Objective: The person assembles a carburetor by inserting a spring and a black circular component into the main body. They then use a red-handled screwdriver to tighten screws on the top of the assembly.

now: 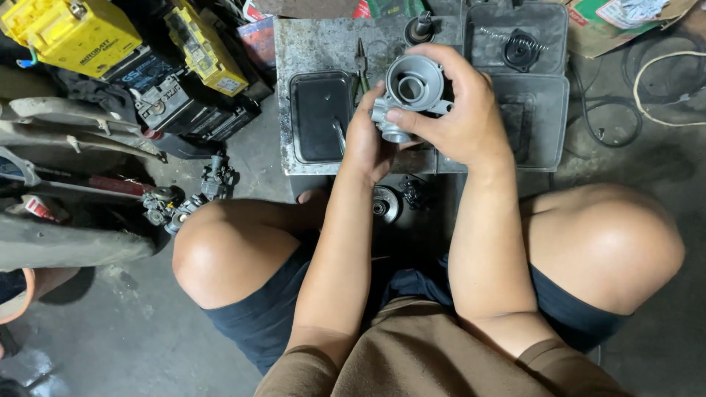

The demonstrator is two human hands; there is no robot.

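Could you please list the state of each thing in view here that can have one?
Carburetor body: held up in both hands, round bore open and facing the camera.
Left hand: gripping the body from below.
Right hand: wrapped over the body's top and side.
Black tray: lying flat on the metal plate.
Pliers: lying on the plate, untouched.

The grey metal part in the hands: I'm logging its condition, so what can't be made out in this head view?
- Underside of the grey metal part: hidden by the left hand and right hand.
- Inside of its round bore: in shadow.
- Thin metal tool by the left hand: partly hidden by that hand.
- Small black parts on the floor: too dark to identify.
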